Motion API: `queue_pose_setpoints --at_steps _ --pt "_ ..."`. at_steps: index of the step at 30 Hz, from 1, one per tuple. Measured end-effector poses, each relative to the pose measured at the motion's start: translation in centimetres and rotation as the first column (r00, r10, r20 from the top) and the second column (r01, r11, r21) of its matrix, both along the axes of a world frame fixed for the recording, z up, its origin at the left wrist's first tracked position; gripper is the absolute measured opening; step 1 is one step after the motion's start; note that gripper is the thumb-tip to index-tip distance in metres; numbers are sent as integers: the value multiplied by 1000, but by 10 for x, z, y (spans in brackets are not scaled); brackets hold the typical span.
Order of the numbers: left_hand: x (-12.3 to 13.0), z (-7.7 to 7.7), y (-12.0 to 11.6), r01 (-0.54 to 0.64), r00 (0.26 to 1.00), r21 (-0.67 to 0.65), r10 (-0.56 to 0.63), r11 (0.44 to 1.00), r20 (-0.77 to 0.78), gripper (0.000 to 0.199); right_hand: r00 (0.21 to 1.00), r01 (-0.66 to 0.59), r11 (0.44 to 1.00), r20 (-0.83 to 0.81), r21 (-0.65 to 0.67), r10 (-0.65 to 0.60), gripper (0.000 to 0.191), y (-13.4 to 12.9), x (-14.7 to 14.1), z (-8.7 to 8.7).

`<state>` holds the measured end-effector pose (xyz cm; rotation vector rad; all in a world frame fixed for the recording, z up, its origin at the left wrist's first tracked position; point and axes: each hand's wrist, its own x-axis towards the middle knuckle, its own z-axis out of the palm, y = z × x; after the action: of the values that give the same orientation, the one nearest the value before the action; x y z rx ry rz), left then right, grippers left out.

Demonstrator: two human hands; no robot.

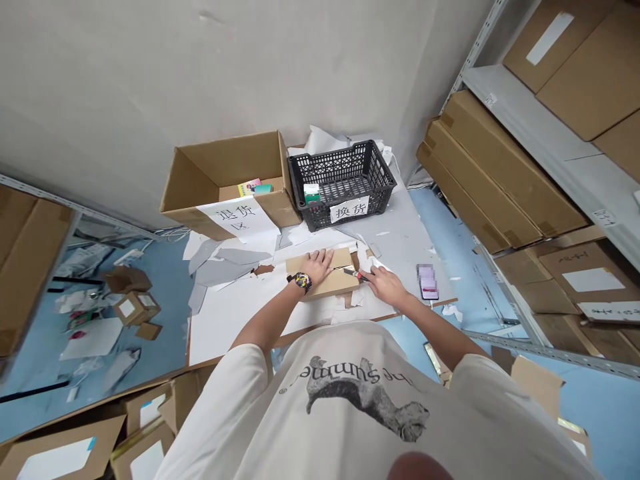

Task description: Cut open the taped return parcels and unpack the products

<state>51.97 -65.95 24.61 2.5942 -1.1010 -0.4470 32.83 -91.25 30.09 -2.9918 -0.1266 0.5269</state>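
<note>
Carton (336, 285) w/ L hand (316, 267) spread on top, R hand (387, 285) gripping cutter (361, 275) nr R end.

Far left: paper sheet (237, 217) on open carton (220, 160) is reading 退货区. Just right: smaller sheet (350, 209) on black crate (314, 217) is reading 换货. Near: white shirt (370, 407) is bearing upside-down lettering, probably "The Summe…".

The box (336, 285) is tan, the cutter (359, 275) apparently red-black.

Grey wall (240, 67) behind tbl (407, 233), blue flr (173, 300), metal shelving (530, 113) w/ ctns (505, 167) at R.
</note>
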Motion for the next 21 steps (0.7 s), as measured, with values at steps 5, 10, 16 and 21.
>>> queue_pose_setpoints --at_steps 5,10,16,21 --pt "2 1 7 48 999 -18 -48 999 -2 64 998 -38 997 47 -66 41 62 -14 26 -3" --pt "5 1 4 14 1000 -38 -15 999 -20 62 990 -129 989 51 -77 133 64 -53 44 -10" --pt "5 -1 3 -9 999 -99 5 995 -34 59 995 -85 995 42 -57 88 59 -50 33 -18" --pt "5 0 9 61 996 -100 -67 993 -51 57 979 201 970 47 -138 -196 58 -79 48 -18"
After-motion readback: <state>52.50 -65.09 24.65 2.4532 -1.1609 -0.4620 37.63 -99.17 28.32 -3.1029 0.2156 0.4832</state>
